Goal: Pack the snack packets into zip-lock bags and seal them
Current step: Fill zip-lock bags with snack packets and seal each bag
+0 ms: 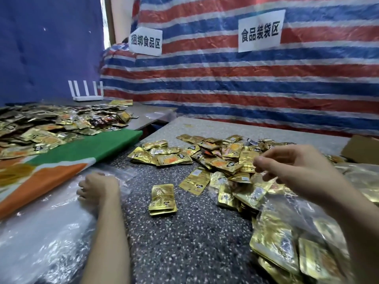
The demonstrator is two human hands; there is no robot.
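Head view: packing table, both hands on clear bags.
Right hand point(297, 167) is raised, thumb and fingers pinching the top edge of a filled zip-lock bag point(291, 218), which slumps toward the lower right with gold packets inside; its seal is unreadable. Left hand point(98, 188) is knuckles-up, fingers curled down onto a stack of empty clear bags point(47, 226) at the table's left side; cannot tell whether it grips one. Loose snack packets point(221, 158) are heaped mid-table beyond the right hand. A small squared stack point(163, 199) lies apart between the hands on the speckled table point(184, 247). Green-and-orange cloth point(82, 152) to the left, a second packet heap point(41, 124) on and beyond it, white router point(86, 93) behind. Striped tarpaulin point(225, 78) carries two paper signs point(260, 30). Cardboard box point(361, 150) far right.
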